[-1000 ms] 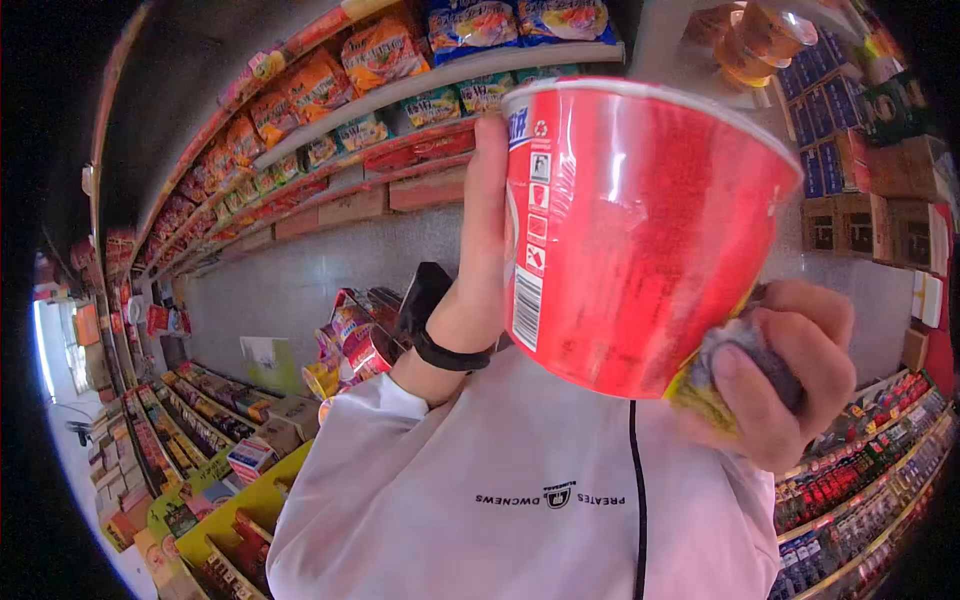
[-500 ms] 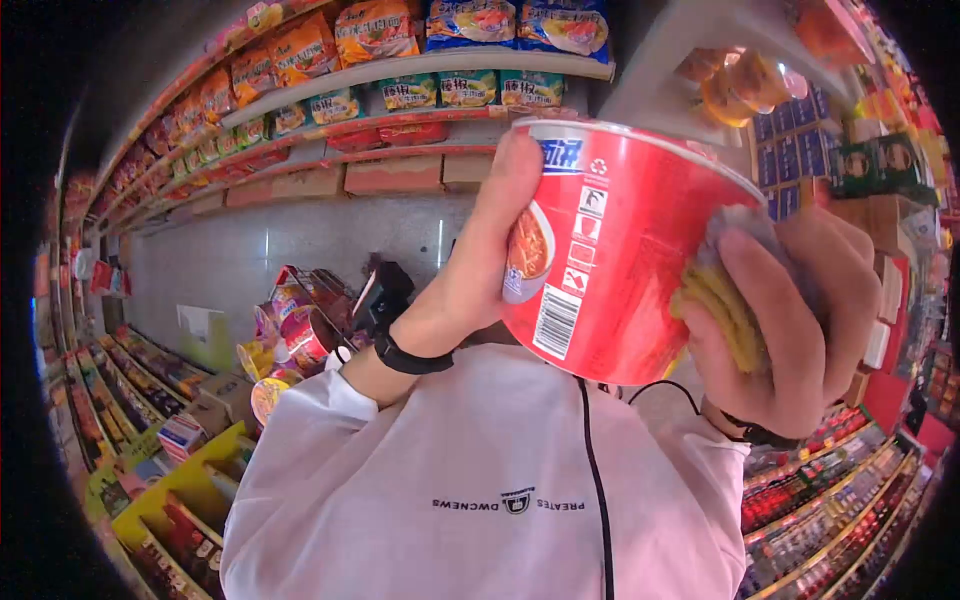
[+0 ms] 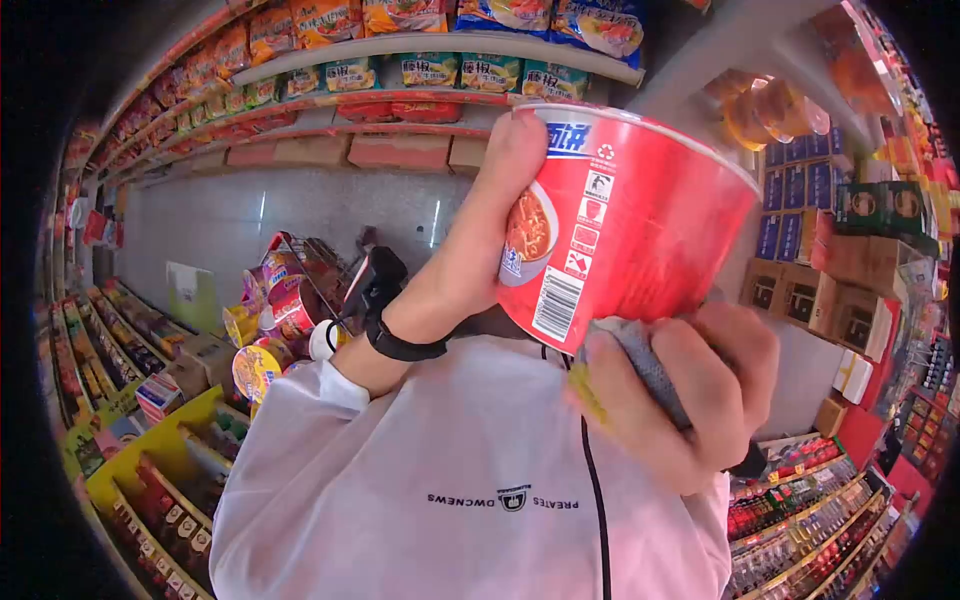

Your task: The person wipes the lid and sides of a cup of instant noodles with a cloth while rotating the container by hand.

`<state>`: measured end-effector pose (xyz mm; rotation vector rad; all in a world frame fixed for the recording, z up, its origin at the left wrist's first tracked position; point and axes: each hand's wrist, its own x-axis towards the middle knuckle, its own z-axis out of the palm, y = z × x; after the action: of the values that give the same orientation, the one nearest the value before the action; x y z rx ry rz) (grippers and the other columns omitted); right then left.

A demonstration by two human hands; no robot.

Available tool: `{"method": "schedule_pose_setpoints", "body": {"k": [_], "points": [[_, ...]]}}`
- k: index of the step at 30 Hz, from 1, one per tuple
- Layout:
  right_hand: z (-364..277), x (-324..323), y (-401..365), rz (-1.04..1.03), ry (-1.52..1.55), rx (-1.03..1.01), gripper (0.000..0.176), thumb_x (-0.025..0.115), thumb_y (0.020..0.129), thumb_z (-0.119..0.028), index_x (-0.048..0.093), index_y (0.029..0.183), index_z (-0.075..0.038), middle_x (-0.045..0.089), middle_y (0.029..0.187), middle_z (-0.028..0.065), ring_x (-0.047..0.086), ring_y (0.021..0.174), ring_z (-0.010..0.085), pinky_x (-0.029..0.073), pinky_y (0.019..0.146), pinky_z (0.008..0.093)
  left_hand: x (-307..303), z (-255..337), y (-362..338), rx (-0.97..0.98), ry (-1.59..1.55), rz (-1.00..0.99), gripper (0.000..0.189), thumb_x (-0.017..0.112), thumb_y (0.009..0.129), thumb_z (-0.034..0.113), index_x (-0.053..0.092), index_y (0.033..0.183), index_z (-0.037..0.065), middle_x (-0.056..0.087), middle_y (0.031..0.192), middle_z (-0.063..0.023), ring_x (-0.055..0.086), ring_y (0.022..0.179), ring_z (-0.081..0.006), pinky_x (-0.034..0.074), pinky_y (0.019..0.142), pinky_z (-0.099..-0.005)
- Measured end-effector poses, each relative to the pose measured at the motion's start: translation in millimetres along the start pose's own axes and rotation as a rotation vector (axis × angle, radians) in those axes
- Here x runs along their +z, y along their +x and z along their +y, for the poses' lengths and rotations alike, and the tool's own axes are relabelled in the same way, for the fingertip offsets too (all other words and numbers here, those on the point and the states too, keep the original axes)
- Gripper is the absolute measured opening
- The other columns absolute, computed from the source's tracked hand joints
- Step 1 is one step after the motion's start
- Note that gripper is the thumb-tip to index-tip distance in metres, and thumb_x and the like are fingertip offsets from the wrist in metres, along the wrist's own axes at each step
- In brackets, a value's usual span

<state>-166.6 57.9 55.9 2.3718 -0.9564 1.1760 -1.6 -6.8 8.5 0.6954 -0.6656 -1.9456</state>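
Observation:
A large red instant noodle cup [image 3: 650, 210] is tilted in front of my chest, its barcode and a round noodle picture facing me. My left hand [image 3: 485, 235] grips its left side, thumb near the rim; the fingers behind are hidden. Below the cup, my right hand [image 3: 690, 390] is closed around a grey and yellow cloth [image 3: 650, 370]. The cloth touches the cup's lower edge, and its yellow part is blurred.
Ahead, shelves [image 3: 420, 98] hold packets of instant noodles. A wire basket [image 3: 310, 265] with several noodle cups stands at left. Stacked cartons [image 3: 800, 290] line the right, and low shelves of goods [image 3: 810, 500] run at lower right.
My right hand with the cloth has moved down and left, from the cup's right side to its lower edge. My left hand keeps its grip on the cup. The view has shifted slightly.

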Motion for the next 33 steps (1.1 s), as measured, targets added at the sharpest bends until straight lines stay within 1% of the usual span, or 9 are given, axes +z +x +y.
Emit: {"method": "schedule_pose_setpoints", "body": {"k": [5,11,15,18,21,22,25,26,33], "points": [[-7.0,1.2,1.7,0.072,-0.144,0.024,0.026,0.07,0.054,-0.014,0.073,0.08,-0.014,0.059,0.081,0.0035,0.054,0.07,0.0219,0.041,0.047,0.0269,8.0,-0.8,3.6,-0.042,0.0,-0.002,0.04,0.049,0.105,0.046,0.047,0.126,0.012,0.057,0.115,-0.0022,0.06,0.105,-0.0075,0.05,0.093,-0.0285],[5.3,-3.3,-14.9,0.197,-0.032,0.047,0.022,0.072,0.059,-0.013,0.073,0.081,-0.016,0.057,0.085,0.0068,0.054,0.071,0.0228,0.039,0.046,0.0274,5.0,3.4,8.3,0.009,0.085,-0.045,0.064,0.041,0.102,0.061,0.056,0.132,0.006,0.07,0.122,-0.0088,0.071,0.104,-0.0164,0.058,0.09,-0.0303],[15.3,-2.1,-35.7,0.285,0.052,0.045,0.023,0.079,0.072,-0.022,0.072,0.093,-0.016,0.05,0.089,0.0099,0.049,0.067,0.023,0.04,0.046,0.0289,2.6,4.5,10.4,-0.175,-0.318,-0.186,0.072,0.037,0.101,0.066,0.052,0.14,0.007,0.067,0.129,-0.0103,0.068,0.112,-0.018,0.057,0.095,-0.0339],[17.2,-5.7,-40.6,0.289,0.13,0.072,0.03,0.082,0.066,-0.021,0.072,0.094,-0.017,0.051,0.091,0.0097,0.052,0.068,0.0232,0.04,0.045,0.0295,-11.2,-5.1,17.1,-0.215,-0.388,-0.169,0.086,0.049,0.09,0.075,0.053,0.137,0.003,0.063,0.129,-0.0155,0.064,0.117,-0.0316,0.053,0.101,-0.045],[18.5,-11.7,-28.3,0.289,0.055,0.107,0.032,0.083,0.061,-0.021,0.072,0.091,-0.016,0.051,0.092,0.0097,0.052,0.069,0.0233,0.04,0.046,0.0286,-18.5,-12.4,14.6,-0.235,-0.286,-0.191,0.078,0.037,0.098,0.071,0.053,0.138,0.006,0.065,0.13,-0.0135,0.068,0.113,-0.0225,0.056,0.097,-0.0374],[21.4,-13.3,-22.6,0.296,0.041,0.103,0.035,0.082,0.052,-0.022,0.073,0.086,-0.016,0.054,0.089,0.0095,0.052,0.066,0.023,0.04,0.045,0.028,-13.8,-9.4,12.5,-0.26,-0.344,-0.2,0.079,0.036,0.098,0.072,0.052,0.137,0.005,0.064,0.13,-0.014,0.066,0.115,-0.0234,0.056,0.098,-0.0396],[22.7,-16.6,-15.3,0.243,0.013,0.119,0.049,0.084,0.056,-0.023,0.07,0.101,-0.008,0.054,0.095,0.0157,0.054,0.073,0.0301,0.043,0.056,0.0371,-12.3,-12.6,16.5,-0.158,-0.315,-0.288,0.08,0.035,0.097,0.073,0.051,0.137,0.005,0.063,0.129,-0.0132,0.064,0.118,-0.0227,0.054,0.1,-0.0395],[30.0,-24.4,-13.7,0.17,0.041,0.078,0.057,0.085,0.046,-0.018,0.071,0.1,-0.005,0.056,0.096,0.0176,0.055,0.073,0.0311,0.045,0.057,0.0381,-10.9,-11.4,16.4,-0.164,-0.308,-0.294,0.08,0.035,0.097,0.073,0.051,0.137,0.005,0.063,0.129,-0.0132,0.064,0.118,-0.0227,0.054,0.1,-0.0395],[37.6,-33.4,2.1,0.095,0.007,0.122,0.064,0.083,0.039,-0.018,0.073,0.1,-0.001,0.058,0.097,0.019,0.057,0.076,0.0321,0.046,0.059,0.0386,-4.8,-10.1,9.2,-0.044,-0.027,-0.301,0.077,0.03,0.099,0.072,0.043,0.139,0.008,0.06,0.13,-0.0114,0.062,0.119,-0.0197,0.052,0.101,-0.0355]]}}
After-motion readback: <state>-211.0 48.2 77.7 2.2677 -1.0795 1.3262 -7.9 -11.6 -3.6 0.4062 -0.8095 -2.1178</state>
